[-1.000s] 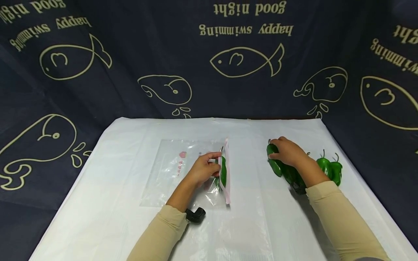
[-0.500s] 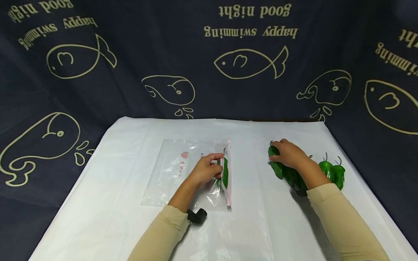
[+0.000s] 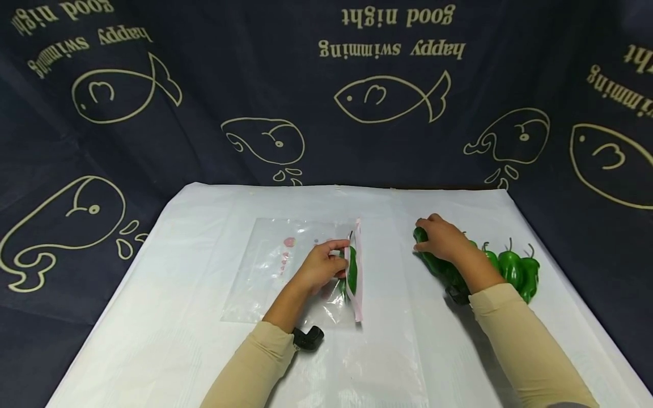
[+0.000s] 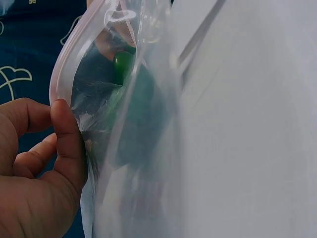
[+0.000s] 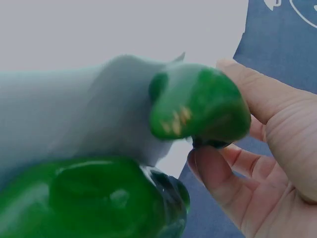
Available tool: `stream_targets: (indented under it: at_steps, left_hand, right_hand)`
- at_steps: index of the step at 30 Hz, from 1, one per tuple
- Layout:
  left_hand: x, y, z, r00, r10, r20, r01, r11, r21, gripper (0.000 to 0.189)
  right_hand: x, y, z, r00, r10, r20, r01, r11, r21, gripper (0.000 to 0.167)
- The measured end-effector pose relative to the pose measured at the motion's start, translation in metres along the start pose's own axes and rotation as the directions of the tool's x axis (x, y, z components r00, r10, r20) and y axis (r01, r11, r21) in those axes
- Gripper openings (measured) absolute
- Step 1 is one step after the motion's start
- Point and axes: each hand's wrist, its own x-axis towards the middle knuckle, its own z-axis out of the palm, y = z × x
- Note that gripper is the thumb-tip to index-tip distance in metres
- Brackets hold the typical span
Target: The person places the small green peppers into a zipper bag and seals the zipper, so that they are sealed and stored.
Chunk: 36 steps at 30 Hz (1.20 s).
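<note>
A clear zip bag (image 3: 265, 277) with a pink zip edge lies left of the table's middle. My left hand (image 3: 318, 267) pinches the bag at its mouth, holding the near layer apart from the pink edge. Inside the mouth sits a green pepper (image 3: 352, 272). Farther right, my right hand (image 3: 442, 241) grips another green pepper (image 5: 208, 101) between thumb and fingers, near its upper part in the head view. In the right wrist view its blunt end faces the camera, and it looks slightly raised, with a shadow beside it.
Several more green peppers (image 3: 512, 269) lie in a row at the right, partly covered by my right forearm. One pepper (image 5: 99, 198) fills the lower left of the right wrist view. A dark curtain (image 3: 285, 56) hangs behind the white table (image 3: 377, 351).
My right hand has shifted slightly left with its pepper, away from the row, and more of the peppers behind it now show. My left hand keeps its pinch on the bag.
</note>
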Motion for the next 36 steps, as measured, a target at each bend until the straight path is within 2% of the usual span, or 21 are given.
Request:
stream_targets:
  at_steps: [8,17,26,36]
  left_hand:
    - [0.001,-0.002,0.0,1.0,-0.006,-0.002,0.006,1.0,-0.02,0.055]
    - [0.001,-0.002,-0.001,1.0,-0.003,0.0,0.003,1.0,-0.009,0.055]
    - [0.002,-0.002,-0.002,1.0,0.011,0.013,-0.011,1.0,-0.004,0.055]
    - [0.001,0.0,-0.001,1.0,-0.01,0.005,0.01,1.0,0.006,0.054]
  right_hand:
    - [0.0,-0.001,0.0,1.0,0.011,-0.008,-0.011,1.0,0.025,0.065]
    - [-0.007,0.002,-0.001,0.998,0.015,-0.056,-0.009,0.993,0.119,0.062]
    - [-0.015,-0.017,-0.009,0.991,-0.009,-0.132,0.032,0.985,0.172,0.061]
    - [-0.017,-0.034,-0.001,0.983,-0.037,-0.181,0.075,0.976,0.205,0.06]
